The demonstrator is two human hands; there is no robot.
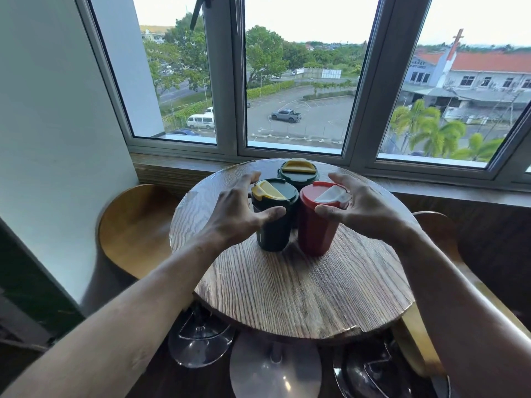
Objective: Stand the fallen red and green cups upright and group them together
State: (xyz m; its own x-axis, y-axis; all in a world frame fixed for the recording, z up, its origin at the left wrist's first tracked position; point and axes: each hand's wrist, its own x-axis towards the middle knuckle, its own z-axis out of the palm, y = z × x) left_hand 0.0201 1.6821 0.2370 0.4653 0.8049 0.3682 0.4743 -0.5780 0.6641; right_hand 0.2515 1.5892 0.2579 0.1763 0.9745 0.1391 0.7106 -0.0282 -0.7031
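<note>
Three lidded cups stand upright and close together on the round wooden table (pixel 301 294). A dark green cup (pixel 273 231) with a yellow lid flap is front left. The red cup (pixel 314 231) with a white lid flap is front right, beside it. A second dark green cup (pixel 298 175) stands just behind them. My left hand (pixel 232 214) curves around the left side of the front green cup, fingers spread, thumb across its front. My right hand (pixel 365 208) mirrors it at the red cup, fingers apart and thumb against its upper front.
A wooden stool seat (pixel 135 228) stands left of the table and another chair (pixel 439 234) on the right. A wooden sill and a window frame (pixel 287 156) run right behind the table. Chrome stool bases (pixel 198 340) are on the floor below.
</note>
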